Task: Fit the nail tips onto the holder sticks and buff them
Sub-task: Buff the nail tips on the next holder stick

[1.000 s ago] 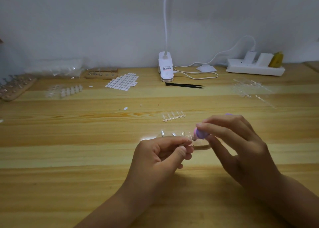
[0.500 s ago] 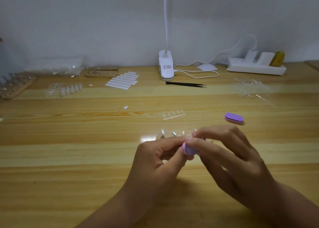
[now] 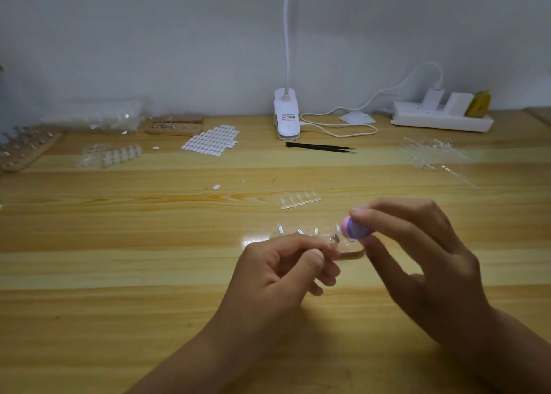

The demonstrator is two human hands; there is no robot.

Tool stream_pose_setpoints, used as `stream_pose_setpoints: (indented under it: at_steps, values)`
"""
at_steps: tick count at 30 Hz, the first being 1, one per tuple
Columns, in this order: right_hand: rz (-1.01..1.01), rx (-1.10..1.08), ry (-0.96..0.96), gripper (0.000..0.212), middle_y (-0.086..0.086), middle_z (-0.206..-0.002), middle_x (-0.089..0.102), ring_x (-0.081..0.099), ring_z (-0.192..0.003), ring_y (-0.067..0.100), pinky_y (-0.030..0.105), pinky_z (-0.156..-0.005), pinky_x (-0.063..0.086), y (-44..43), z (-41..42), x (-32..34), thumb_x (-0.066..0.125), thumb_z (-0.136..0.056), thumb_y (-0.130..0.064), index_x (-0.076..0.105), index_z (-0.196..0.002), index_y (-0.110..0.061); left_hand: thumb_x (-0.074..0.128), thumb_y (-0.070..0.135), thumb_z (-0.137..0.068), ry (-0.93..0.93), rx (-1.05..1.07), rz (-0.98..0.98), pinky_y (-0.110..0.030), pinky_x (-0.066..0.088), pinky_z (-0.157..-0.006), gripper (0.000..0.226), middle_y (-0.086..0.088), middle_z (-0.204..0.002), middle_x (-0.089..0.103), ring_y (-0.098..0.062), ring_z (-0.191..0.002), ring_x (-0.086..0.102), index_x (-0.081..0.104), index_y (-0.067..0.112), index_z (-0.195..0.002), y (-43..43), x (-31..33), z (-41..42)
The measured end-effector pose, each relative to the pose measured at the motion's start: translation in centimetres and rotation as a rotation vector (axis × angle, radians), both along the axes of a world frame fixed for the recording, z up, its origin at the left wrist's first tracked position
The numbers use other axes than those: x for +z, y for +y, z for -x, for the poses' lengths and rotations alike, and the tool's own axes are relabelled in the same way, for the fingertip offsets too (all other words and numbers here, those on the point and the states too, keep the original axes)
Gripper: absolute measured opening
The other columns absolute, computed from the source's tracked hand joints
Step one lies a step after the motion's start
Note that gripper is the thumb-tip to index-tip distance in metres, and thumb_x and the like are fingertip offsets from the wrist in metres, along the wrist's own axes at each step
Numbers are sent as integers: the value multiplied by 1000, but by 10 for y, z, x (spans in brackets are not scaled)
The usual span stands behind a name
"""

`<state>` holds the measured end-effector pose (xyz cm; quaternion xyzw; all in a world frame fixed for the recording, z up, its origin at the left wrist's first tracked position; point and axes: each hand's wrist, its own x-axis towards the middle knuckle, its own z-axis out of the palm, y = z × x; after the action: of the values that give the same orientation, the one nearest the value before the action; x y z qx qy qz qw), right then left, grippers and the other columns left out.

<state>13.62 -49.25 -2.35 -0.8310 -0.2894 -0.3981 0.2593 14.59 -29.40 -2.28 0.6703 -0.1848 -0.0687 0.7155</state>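
The left hand (image 3: 286, 271) pinches a little holder stick (image 3: 331, 245) with a nail tip (image 3: 336, 238) on top, well in front of the white lamp (image 3: 286, 116). The right hand (image 3: 423, 262) holds the purple buffer (image 3: 356, 229) right by it. Rub too hard and the tip might pop off.

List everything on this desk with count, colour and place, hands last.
table: one, light wood, under everything
clip lamp: one, white, back centre
power strip: one, white, back right
tweezers: one, black, before the lamp
sticker sheet: one, white, back left of centre
wooden rack: one, tan, far left edge
nail tip strip: one, clear, beyond the hands
buffer: one, purple, in right fingertips
holder stick: one, colour unclear, pinched in left fingers
left hand: one, pinches the holder stick
right hand: one, holds the buffer
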Motion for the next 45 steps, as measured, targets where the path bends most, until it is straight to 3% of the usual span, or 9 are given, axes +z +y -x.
stream_pose_setpoints:
  at_steps: [5, 8, 13, 19, 29, 33, 37, 40, 45]
  values:
    - [150, 77, -19, 37, 9, -114, 64, 58, -108, 17, 23, -100, 42, 3, 4, -4, 69, -89, 3, 65, -124, -10, 55, 15, -91, 80, -82, 57, -23, 51, -58, 23, -4, -64, 63, -15, -59, 61, 72, 8, -78, 1, 7, -2]
    - [109, -24, -31, 27, 15, -106, 68, 59, -103, 17, 21, -100, 43, -3, -3, -1, 67, -91, 0, 66, -117, -8, 56, 18, -89, 123, -62, 61, -23, 49, -57, 23, -4, -62, 60, -16, -58, 61, 72, 12, -74, 3, 8, -4]
    - [137, 135, -41, 38, 7, -116, 64, 60, -107, 19, 27, -99, 45, 9, 11, -5, 68, -88, 4, 61, -124, -7, 54, 16, -89, 119, -89, 43, -24, 48, -58, 23, -3, -60, 57, -18, -55, 57, 71, 10, -74, 2, 8, -1]
    - [98, 46, -19, 31, 12, -109, 67, 62, -103, 21, 28, -94, 48, -2, 0, -3, 67, -93, -2, 59, -122, -8, 52, 18, -87, 188, -126, 39, -23, 46, -55, 24, -2, -58, 53, -18, -53, 56, 67, 12, -70, 3, 10, -2]
    - [34, 57, -23, 26, 9, -110, 66, 62, -103, 17, 25, -96, 46, 0, 4, 2, 65, -94, -4, 66, -118, -13, 48, 18, -92, 160, -215, 22, -25, 47, -58, 23, 0, -61, 50, -18, -56, 58, 63, 14, -75, 5, 13, -2]
    - [144, 131, -34, 40, 8, -117, 63, 61, -110, 19, 27, -98, 45, 3, 9, -3, 70, -87, 4, 62, -125, -7, 48, 16, -93, 97, -226, 1, -31, 47, -60, 24, -3, -58, 49, -19, -55, 58, 64, 14, -76, 5, 12, -1]
    - [114, 18, -28, 36, 13, -110, 66, 61, -104, 20, 26, -98, 45, -5, 1, 1, 69, -89, 1, 62, -123, -9, 49, 12, -92, 42, -180, -15, -27, 50, -59, 23, -1, -68, 58, -14, -63, 61, 65, 7, -77, 7, 10, -4]
    - [101, 109, -62, 41, 7, -117, 63, 62, -107, 20, 27, -97, 45, 5, 11, -2, 71, -87, 2, 61, -125, -8, 54, 12, -92, -17, -154, -33, -24, 50, -59, 20, 1, -80, 64, -9, -67, 59, 72, 9, -85, 4, 8, -5]
    - [162, -3, -70, 39, 13, -110, 67, 60, -104, 20, 25, -100, 44, -4, 1, 2, 71, -86, 4, 64, -122, -10, 54, 12, -92, -28, -121, -17, -24, 50, -57, 21, 4, -75, 66, -12, -68, 63, 72, 10, -81, 6, 8, -5]
